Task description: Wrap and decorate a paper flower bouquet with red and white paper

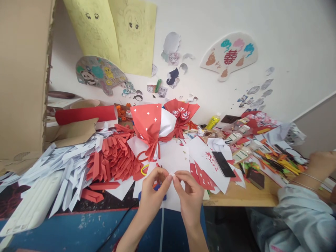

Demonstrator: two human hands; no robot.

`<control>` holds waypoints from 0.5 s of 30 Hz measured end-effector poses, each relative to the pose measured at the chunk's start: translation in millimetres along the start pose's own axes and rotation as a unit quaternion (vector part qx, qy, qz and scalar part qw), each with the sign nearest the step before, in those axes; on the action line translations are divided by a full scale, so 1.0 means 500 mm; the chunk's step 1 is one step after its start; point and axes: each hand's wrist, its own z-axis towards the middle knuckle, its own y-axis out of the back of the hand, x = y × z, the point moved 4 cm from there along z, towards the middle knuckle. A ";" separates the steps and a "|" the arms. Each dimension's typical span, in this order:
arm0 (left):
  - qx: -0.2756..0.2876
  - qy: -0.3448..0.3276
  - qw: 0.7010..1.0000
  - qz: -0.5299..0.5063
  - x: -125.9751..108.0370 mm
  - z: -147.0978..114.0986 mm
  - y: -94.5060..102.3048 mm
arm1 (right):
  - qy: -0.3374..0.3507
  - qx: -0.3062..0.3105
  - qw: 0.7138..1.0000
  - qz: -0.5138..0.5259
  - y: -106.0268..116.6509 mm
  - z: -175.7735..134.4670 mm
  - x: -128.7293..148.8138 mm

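Over a cluttered table (243,199), left hand (155,189) and right hand (189,189) pinch a white bit (172,174).

Pinching a tiny white piece (172,174) between the fingertips of the left hand (155,188) and the right hand (190,190), gripping from both sides, with thumbs and forefingers nearly touching. Showing only a pale speck of it, hiding too much to tell shape or material. Holding it over a plain white sheet (173,156), lying flat beneath both hands. Partly hiding a blue object (141,194) behind the left hand, sitting low and showing beside the wrist. Also lying near the left fingertips, curving open: a yellow loop (143,170).
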 end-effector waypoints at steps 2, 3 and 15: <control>-0.001 0.000 1.000 0.001 -0.001 0.000 0.002 | -0.005 0.008 1.000 -0.002 0.002 0.002 -0.002; 0.002 0.002 1.000 0.003 -0.002 -0.001 0.002 | -0.009 0.010 1.000 -0.003 0.004 0.004 -0.003; 0.020 0.013 0.998 0.056 0.008 -0.005 0.014 | 0.014 0.084 0.995 -0.058 0.007 0.029 0.010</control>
